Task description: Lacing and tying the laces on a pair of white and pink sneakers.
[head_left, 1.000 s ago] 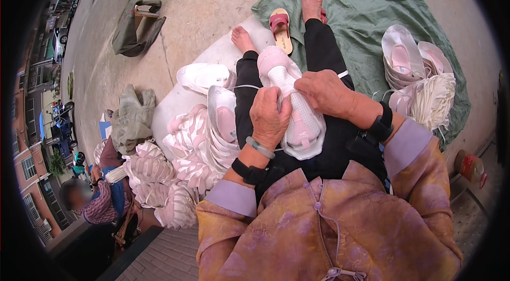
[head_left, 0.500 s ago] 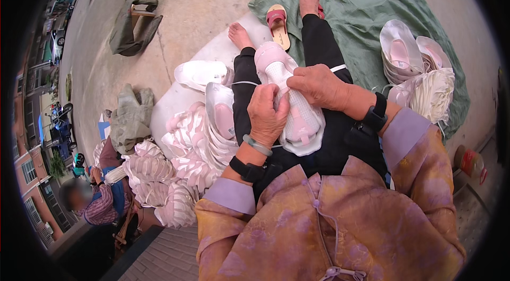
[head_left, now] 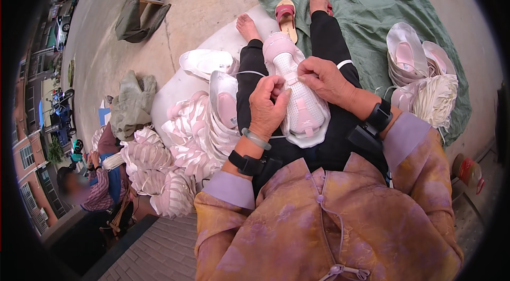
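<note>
Fingers (head_left: 277, 85) of left hand (head_left: 267, 108) pinched on thread; right hand (head_left: 325, 79) presses pink-and-white shoe upper (head_left: 297, 98) lying on lap. Stitching step, likely; next pull needs thread drawn taut.

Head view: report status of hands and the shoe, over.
Left hand and right hand both pinching the pink-and-white shoe upper on the lap. White thread trails left. Nothing blocking.
</note>
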`<move>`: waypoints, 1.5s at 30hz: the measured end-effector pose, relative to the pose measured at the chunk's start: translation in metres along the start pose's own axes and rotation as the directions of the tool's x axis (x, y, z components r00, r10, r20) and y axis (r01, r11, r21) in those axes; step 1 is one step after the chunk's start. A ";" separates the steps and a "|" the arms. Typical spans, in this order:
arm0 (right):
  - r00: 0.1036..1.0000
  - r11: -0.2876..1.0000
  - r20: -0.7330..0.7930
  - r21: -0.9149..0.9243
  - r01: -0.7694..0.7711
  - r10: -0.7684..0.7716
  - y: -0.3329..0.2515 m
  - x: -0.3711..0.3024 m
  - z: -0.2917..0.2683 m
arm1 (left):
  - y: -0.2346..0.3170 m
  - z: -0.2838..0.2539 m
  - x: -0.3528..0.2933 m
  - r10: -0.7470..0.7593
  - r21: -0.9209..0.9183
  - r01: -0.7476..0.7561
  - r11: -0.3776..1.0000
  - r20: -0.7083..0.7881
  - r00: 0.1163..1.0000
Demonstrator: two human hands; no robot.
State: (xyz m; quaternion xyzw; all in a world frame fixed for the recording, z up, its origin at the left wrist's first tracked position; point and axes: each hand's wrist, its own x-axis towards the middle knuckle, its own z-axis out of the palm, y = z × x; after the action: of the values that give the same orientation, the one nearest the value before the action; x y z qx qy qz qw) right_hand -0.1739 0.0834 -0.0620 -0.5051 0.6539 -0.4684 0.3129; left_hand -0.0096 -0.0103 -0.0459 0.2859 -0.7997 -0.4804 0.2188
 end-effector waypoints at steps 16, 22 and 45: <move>0.998 0.986 -0.045 -0.155 -0.058 0.052 -0.005 -0.011 0.008 | -0.003 0.007 0.007 0.114 0.097 -0.119 0.988 0.062 0.992; 0.973 0.942 0.131 0.255 -0.220 0.192 0.007 -0.003 -0.005 | -0.003 0.011 0.009 0.156 0.070 -0.160 0.985 0.050 0.986; 0.980 0.780 0.038 -0.600 0.177 -0.194 -0.004 -0.022 -0.015 | 0.016 -0.074 -0.020 -0.106 0.366 0.064 0.928 0.095 0.990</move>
State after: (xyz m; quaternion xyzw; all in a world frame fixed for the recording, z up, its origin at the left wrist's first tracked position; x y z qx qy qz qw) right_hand -0.1795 0.1084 -0.0536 -0.6337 0.7196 -0.2721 0.0808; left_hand 0.0475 -0.0380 -0.0001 0.3281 -0.8724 -0.3493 0.0958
